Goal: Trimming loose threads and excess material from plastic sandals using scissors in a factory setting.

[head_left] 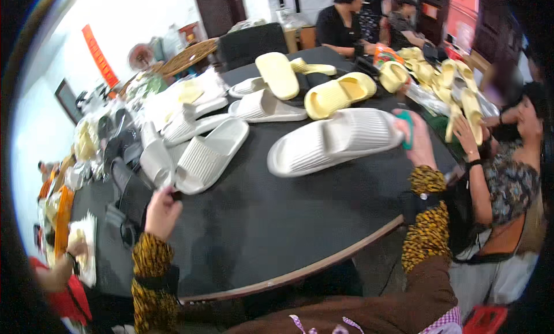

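My right hand (421, 143) holds a pair of white ribbed slide slippers (300, 152) by one end, above the black table, one nested against the other. A green loop (407, 129) shows at the fingers of that hand; what it belongs to is hidden. At the left, my left hand (163, 211) is closed, with its fingertips on the near end of a white slipper (153, 161). Right beside that one lies another white slipper (208, 158). More white slippers (262, 107) and yellow slippers (332, 97) lie beyond, toward the far side of the table.
The black table (254, 236) has a rounded near edge. Dark slippers (124, 184) and plastic-wrapped goods crowd its left side. At the right a co-worker's hand (463, 135) touches yellow slippers (472, 109) in a heap. Other people sit at the back, near a black chair (252, 45).
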The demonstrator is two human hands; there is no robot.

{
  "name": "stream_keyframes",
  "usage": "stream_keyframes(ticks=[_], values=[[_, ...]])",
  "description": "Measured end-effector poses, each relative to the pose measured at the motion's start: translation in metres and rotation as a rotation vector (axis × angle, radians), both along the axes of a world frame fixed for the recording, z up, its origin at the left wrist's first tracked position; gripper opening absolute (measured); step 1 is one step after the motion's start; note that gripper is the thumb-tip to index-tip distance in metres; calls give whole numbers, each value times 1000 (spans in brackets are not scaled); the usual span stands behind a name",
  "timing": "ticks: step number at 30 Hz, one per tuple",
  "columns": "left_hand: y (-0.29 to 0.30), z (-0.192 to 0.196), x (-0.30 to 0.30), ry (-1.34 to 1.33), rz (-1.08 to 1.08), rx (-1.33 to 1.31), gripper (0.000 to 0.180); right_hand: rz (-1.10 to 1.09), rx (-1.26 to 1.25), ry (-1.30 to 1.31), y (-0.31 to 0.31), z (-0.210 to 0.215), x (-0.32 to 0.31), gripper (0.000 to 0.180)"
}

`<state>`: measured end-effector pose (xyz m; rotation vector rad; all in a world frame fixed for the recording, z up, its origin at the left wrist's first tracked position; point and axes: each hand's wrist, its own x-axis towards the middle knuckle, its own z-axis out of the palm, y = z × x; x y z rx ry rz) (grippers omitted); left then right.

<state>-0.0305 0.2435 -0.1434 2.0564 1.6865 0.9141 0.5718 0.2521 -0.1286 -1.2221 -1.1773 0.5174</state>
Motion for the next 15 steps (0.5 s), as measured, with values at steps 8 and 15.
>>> stream_keyframes(ticks=[8,15], values=[[122,19,-80,347,195,266,75,-533,-22,-254,-16,-2,51,46],[138,44,-7,475,289,-121,56,-104,126,-186,-18,-2,-16,38]])
